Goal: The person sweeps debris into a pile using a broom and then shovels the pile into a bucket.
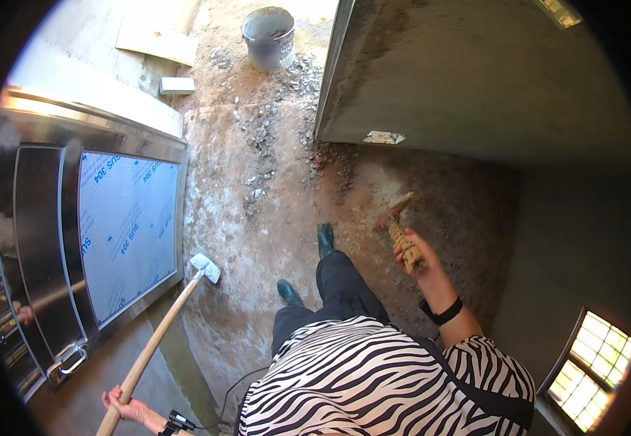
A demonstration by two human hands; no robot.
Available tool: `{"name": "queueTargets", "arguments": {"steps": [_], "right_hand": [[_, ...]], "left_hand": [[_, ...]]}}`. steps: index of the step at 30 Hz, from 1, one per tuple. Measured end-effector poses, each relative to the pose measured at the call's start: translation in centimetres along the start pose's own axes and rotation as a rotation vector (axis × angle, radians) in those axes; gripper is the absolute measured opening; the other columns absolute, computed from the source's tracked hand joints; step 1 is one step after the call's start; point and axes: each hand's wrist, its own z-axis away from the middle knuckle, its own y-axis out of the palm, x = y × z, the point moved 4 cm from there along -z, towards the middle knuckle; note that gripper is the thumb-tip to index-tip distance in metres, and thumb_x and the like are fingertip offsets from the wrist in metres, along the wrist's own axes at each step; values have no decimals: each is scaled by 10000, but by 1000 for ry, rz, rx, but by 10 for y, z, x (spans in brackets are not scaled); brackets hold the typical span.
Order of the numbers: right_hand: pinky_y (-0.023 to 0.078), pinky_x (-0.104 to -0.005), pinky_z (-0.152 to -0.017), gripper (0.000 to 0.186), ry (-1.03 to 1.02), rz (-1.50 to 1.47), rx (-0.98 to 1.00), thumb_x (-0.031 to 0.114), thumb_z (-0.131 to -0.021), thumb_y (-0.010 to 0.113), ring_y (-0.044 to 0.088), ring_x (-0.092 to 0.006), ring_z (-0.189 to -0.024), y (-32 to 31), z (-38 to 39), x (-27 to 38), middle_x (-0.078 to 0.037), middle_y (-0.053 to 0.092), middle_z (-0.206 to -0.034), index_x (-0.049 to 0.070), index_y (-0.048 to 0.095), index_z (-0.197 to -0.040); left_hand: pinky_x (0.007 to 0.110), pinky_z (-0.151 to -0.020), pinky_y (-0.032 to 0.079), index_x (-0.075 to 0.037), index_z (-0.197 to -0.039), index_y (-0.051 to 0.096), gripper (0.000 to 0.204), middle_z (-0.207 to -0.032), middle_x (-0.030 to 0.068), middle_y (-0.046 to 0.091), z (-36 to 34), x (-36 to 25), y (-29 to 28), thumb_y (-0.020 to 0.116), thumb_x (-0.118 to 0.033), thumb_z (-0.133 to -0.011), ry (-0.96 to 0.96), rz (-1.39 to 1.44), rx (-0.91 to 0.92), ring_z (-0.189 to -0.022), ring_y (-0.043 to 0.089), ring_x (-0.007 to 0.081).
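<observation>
My left hand [132,410] is wrapped round the thick, pale wooden handle of a long-handled tool [158,334], low at the left. The tool slants up and away, and its small head, coated whitish, rests on the floor beside the metal door; it looks like a hoe, but its exact shape is unclear. Out to the right, my right hand [421,253] grips a short hand broom [401,236] by its rough tan handle. Its reddish band and worn bristles point away from me, apparently above the floor.
A shiny metal door [130,232] with blue protective film stands at the left. Grey rubble [261,142] is strewn across the dirty floor [228,196] towards a dirty bucket [268,40]. A white block [177,86] lies near the doorway. A grey wall [468,80] closes off the right.
</observation>
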Motion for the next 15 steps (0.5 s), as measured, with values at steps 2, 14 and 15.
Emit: {"name": "queueTargets", "arguments": {"steps": [2, 14, 15], "right_hand": [[518, -320, -508, 362, -17, 138, -16, 141, -834, 589, 598, -230, -693, -20, -10, -21, -160, 556, -846, 79, 396, -1134], [428, -327, -417, 122, 266, 345, 46, 126, -821, 540, 532, -200, -500, 86, -174, -255, -60, 530, -587, 66, 506, -721], [442, -333, -424, 103, 244, 375, 69, 128, -810, 557, 541, -211, -499, 98, -181, -272, -70, 544, -601, 51, 529, -747]], "left_hand": [[330, -775, 453, -14, -994, 503, 237, -669, 37, 498, -17, 11, -27, 567, -72, -774, -7, -24, -89, -674, 507, 156], [307, -692, 405, -68, -710, 465, 143, -689, 27, 473, -143, 50, -73, 554, -176, -742, 31, -171, -353, -667, 473, 162], [307, -692, 405, -68, -710, 465, 143, -689, 27, 473, -146, 54, -68, 554, -176, -742, 20, -157, -333, -667, 473, 162]]}}
